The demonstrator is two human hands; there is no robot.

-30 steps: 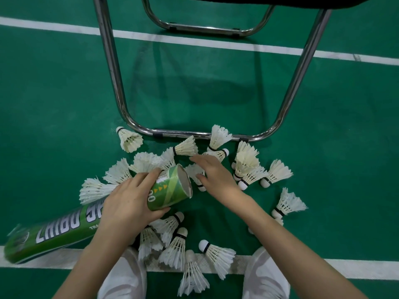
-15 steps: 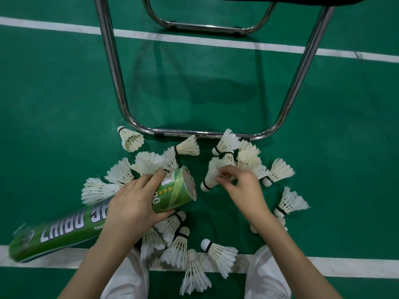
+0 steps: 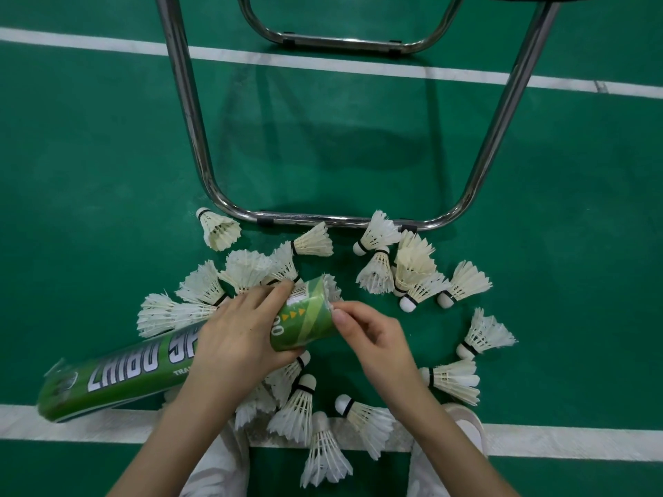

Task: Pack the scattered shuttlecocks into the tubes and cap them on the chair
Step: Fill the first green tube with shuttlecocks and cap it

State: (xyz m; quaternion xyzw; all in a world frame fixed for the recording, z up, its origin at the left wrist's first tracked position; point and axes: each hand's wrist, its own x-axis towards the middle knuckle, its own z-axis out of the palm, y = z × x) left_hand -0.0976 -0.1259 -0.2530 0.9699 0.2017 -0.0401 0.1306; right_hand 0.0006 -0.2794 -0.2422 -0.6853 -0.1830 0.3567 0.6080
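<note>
Feeding a shuttlecock [image 3: 332,289] into the open mouth of the green tube [image 3: 172,360], the right hand [image 3: 373,335] pinches its feather skirt between thumb and fingertips at the rim. Only the feather tips show past the rim, so it seems nearly seated. The left hand [image 3: 240,335] wraps its grip around the tube near that mouth, holding it low and slanted over the floor [image 3: 89,166], probably so the opening faces the feeding hand and stays steady. The tube's far end reaches left, over the white court line [image 3: 71,423].

Many loose shuttlecocks [image 3: 412,270] lie scattered around both hands, some under the left wrist, others just beside the chair's chrome frame [image 3: 341,222]. No cap is visible. Those tucked beneath the tube look awkward to reach without shifting it.
</note>
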